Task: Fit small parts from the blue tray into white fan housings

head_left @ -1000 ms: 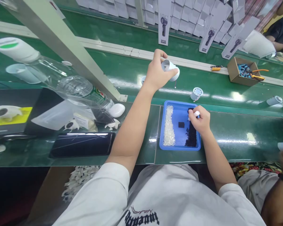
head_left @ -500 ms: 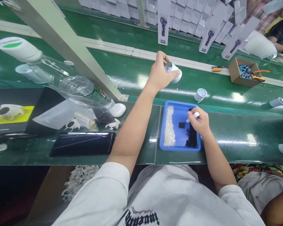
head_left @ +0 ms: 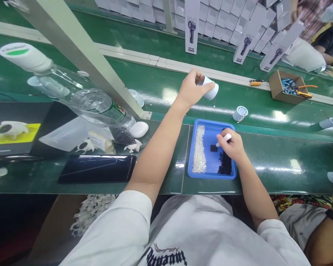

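Left hand (head_left: 192, 89) grips pale blue cup (head_left: 210, 90) by sides, above green belt (head_left: 262, 111), beyond far edge of blue tray (head_left: 212, 176); cup now slightly lower, farther right. Right hand (head_left: 233, 146) pinches white pen (head_left: 227, 137); tip has moved from black grains (head_left: 225, 165) along tray's right edge to black square (head_left: 213, 148) near middle, contact unclear. Attention seems to turn from grains to square.

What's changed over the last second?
Right hand moved the white tool left, from over the dark pieces to near the black square. Left hand and its held cylinder shifted right and slightly down. The cylinder behind the tray slid right. Both grips and the blue tray stayed.
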A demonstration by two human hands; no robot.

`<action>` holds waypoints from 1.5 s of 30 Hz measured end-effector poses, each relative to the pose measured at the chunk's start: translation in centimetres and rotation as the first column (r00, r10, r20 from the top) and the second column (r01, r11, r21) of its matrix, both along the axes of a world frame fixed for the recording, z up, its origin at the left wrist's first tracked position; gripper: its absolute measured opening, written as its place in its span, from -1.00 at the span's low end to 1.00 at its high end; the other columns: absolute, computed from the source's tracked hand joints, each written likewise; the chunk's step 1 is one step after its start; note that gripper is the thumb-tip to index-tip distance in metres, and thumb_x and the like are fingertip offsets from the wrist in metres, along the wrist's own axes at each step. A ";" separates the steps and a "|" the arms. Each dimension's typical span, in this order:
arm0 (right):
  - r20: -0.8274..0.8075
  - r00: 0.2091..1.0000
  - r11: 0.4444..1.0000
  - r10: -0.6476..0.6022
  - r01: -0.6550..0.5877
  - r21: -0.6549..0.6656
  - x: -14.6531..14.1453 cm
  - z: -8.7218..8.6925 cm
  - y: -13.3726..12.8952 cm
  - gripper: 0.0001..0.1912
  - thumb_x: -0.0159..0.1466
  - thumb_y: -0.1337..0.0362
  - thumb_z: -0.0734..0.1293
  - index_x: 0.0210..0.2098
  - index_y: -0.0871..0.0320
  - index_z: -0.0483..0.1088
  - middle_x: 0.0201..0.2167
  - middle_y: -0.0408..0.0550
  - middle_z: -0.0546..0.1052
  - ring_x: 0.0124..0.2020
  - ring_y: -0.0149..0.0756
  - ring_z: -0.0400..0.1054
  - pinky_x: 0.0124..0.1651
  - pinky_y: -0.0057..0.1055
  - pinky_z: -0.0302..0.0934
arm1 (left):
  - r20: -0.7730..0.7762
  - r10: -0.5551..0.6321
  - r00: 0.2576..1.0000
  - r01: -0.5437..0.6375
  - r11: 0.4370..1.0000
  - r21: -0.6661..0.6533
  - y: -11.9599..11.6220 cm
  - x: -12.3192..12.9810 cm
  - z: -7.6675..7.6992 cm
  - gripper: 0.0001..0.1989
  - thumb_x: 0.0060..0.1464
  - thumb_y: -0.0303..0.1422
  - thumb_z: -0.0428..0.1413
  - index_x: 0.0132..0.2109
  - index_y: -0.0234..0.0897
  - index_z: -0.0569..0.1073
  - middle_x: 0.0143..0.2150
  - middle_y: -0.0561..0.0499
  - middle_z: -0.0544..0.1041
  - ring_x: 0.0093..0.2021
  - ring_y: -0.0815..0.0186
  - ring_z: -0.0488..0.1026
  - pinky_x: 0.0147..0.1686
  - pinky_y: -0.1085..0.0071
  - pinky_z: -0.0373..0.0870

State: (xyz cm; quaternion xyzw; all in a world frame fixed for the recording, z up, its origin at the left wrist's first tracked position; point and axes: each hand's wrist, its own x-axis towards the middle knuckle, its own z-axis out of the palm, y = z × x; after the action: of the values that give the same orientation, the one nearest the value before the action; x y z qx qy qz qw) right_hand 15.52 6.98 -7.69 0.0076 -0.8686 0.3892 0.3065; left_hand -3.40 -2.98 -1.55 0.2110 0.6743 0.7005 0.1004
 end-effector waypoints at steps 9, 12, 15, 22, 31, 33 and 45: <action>-0.211 0.957 0.901 -0.199 0.094 -0.422 0.0 -0.5 0.1 -0.81 0.29 0.08 0.33 -0.20 0.03 0.35 -0.28 -0.13 0.53 -0.31 -0.32 0.55 -0.21 -0.31 0.46 | 0.340 -0.175 0.924 0.159 0.984 0.075 1.1 1.5 -0.4 -0.82 0.15 -0.44 0.08 -0.44 -0.30 0.34 -0.45 0.08 0.37 -0.43 0.44 0.35 -0.39 0.49 0.38; -0.138 0.960 0.887 -0.242 0.162 -0.433 -0.1 -0.6 0.1 -0.77 0.30 0.06 0.32 -0.14 0.03 0.37 -0.22 -0.07 0.58 -0.20 -0.26 0.56 -0.14 -0.26 0.47 | 0.323 -0.217 0.921 0.213 0.976 0.048 1.2 2.1 -0.4 -0.84 0.12 -0.44 0.12 -0.43 -0.30 0.38 -0.44 0.07 0.40 -0.44 0.43 0.36 -0.38 0.47 0.40; -0.074 0.961 0.883 -0.266 0.212 -0.419 -0.2 -0.7 0.0 -0.75 0.31 0.06 0.31 -0.12 0.05 0.39 -0.21 -0.03 0.61 -0.16 -0.22 0.56 -0.12 -0.24 0.46 | 0.283 -0.203 0.937 0.212 0.977 -0.001 1.3 2.7 -0.1 -0.84 0.12 -0.42 0.13 -0.43 -0.29 0.37 -0.44 0.07 0.40 -0.44 0.44 0.36 -0.37 0.49 0.41; -0.028 0.960 0.877 -0.279 0.243 -0.416 -0.2 -0.8 0.2 -0.74 0.31 0.07 0.30 -0.10 0.07 0.39 -0.19 -0.01 0.62 -0.14 -0.21 0.56 -0.08 -0.22 0.45 | 0.227 -0.206 0.952 0.223 0.973 -0.054 1.5 3.7 0.4 -0.82 0.12 -0.44 0.12 -0.44 -0.29 0.34 -0.41 0.08 0.40 -0.42 0.45 0.35 -0.41 0.53 0.35; -0.055 0.960 0.887 -0.275 0.231 -0.401 -0.1 -1.5 0.4 -0.69 0.32 0.08 0.29 -0.03 0.10 0.39 -0.17 0.02 0.61 -0.14 -0.22 0.54 -0.01 -0.20 0.40 | 0.304 -0.271 0.913 0.298 0.953 -0.046 1.4 4.2 0.5 -0.78 0.14 -0.42 0.11 -0.46 -0.28 0.29 -0.44 0.07 0.38 -0.43 0.45 0.36 -0.42 0.49 0.36; -0.039 0.957 0.895 -0.287 0.254 -0.367 -0.1 -1.5 0.4 -0.69 0.32 0.08 0.27 -0.03 0.11 0.40 -0.27 -0.04 0.60 -0.29 -0.29 0.52 -0.12 -0.26 0.41 | 0.261 -0.244 0.934 0.272 0.959 -0.078 1.6 4.6 0.5 -0.78 0.11 -0.45 0.11 -0.47 -0.27 0.28 -0.47 0.10 0.35 -0.46 0.46 0.31 -0.45 0.51 0.30; 0.016 0.992 0.977 -0.126 0.127 -0.172 0.5 -1.1 -3.2 -0.60 0.39 0.05 0.08 -0.12 0.15 0.41 -0.68 -0.24 0.33 -0.69 -0.42 0.21 -0.57 -0.47 0.13 | -0.302 0.142 0.943 -0.065 0.966 0.251 1.3 10.9 1.7 -0.56 0.13 -0.39 0.05 -0.61 -0.24 0.00 -0.60 0.11 0.04 -0.55 0.43 0.07 -0.48 0.42 0.24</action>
State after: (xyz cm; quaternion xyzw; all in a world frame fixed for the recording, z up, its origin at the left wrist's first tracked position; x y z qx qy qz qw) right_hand 16.06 3.81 -8.82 -0.0753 -0.8312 0.4427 0.3279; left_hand 7.48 -1.71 0.12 0.2953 0.6033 0.7373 -0.0727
